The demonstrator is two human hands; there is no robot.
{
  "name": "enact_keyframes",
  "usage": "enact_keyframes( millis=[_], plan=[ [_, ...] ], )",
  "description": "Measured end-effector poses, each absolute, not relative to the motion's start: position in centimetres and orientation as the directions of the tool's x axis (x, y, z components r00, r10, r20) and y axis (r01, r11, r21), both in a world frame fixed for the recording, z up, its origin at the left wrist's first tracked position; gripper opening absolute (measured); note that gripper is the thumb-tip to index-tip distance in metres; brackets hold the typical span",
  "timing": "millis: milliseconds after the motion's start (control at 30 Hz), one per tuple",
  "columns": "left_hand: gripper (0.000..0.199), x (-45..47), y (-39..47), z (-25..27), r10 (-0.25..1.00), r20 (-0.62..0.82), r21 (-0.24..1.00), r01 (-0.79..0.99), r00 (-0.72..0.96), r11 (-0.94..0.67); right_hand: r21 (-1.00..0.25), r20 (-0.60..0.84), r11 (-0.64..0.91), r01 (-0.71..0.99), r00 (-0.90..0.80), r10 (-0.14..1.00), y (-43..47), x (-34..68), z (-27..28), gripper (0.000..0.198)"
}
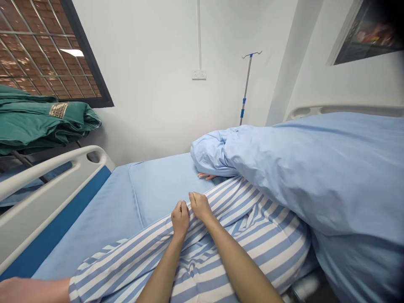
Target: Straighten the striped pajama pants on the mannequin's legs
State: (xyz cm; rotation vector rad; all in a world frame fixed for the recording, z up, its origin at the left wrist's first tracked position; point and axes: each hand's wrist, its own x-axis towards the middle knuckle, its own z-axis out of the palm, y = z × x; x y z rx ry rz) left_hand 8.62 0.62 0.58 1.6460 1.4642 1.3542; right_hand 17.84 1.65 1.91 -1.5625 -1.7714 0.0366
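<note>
Blue-and-white striped trousers (265,244) clothe the legs of a figure lying on the bed. My left hand (181,219) is closed over the far edge of one trouser leg, knuckles up, pinching the cloth. Just beside it, to the right, my right hand (200,206) is closed on the same edge. The fingertips of both hands are partly hidden. A bare lower limb (34,290) comes out of the trouser cuff at the lower left. Fingers of the figure's hand (206,176) show from under the blue quilt (299,168), which is folded back to the right.
The light blue bed sheet (104,214) lies beyond the legs. A white and blue bed end board (59,189) stands at left, with green folded cloth (44,122) behind it. An IV pole (247,88) rises by the wall, and another board (309,111) is at right.
</note>
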Motion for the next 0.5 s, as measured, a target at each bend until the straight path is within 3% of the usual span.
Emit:
enact_keyframes(
  millis=[133, 200, 367, 500],
  plan=[
    [0.032, 9.6, 1.2, 2.0, 0.954, 0.241, 0.964, 0.161, -0.178, -0.213, -0.506, 0.537, 0.27, 0.819, 0.054, 0.842, 1.6, 17.9, 2.0, 0.04],
    [0.032, 10.2, 1.6, 2.3, 0.947, 0.247, 0.965, 0.143, -0.206, -0.22, -0.521, 0.542, 0.276, 0.808, 0.063, 0.838, 1.6, 18.1, 2.0, 0.041],
    [0.033, 10.6, 1.7, 1.0, 0.897, 0.333, 0.857, 0.49, -0.29, -0.16, -0.563, 0.53, 0.264, 0.783, 0.096, 0.843, 1.6, 18.0, 1.6, 0.042],
    [0.031, 10.3, 1.4, 0.3, 0.905, 0.375, 0.787, 0.585, -0.202, -0.196, -0.549, 0.487, 0.308, 0.777, -0.002, 0.873, 1.9, 18.4, 2.7, 0.041]
  ],
)
